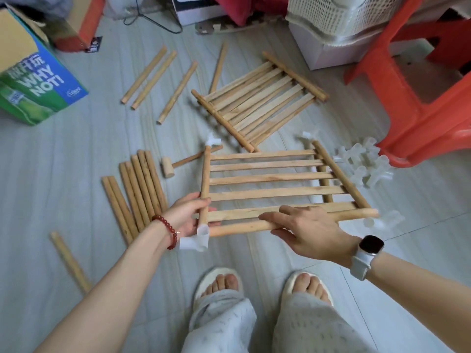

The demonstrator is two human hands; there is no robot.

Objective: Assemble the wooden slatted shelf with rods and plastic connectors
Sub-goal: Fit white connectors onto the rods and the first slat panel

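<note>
I hold a wooden slatted shelf panel (275,178) above the floor. My left hand (187,216) grips its left side rod near the front corner, where a translucent plastic connector (200,238) is fitted. My right hand (309,231) is wrapped over a wooden rod (237,229) that runs along the panel's front edge, its left end at that connector. More connectors sit at the far left corner (212,141), the far right corner (307,135) and the near right corner (384,221). A second slatted panel (260,100) lies on the floor behind.
A bundle of rods (137,189) and a small wooden mallet (169,168) lie to the left. Loose rods (158,77) lie further back, one rod (70,261) lies near my left arm. A pile of connectors (364,164) sits beside a red plastic stool (418,85). A cardboard box (33,80) stands at far left.
</note>
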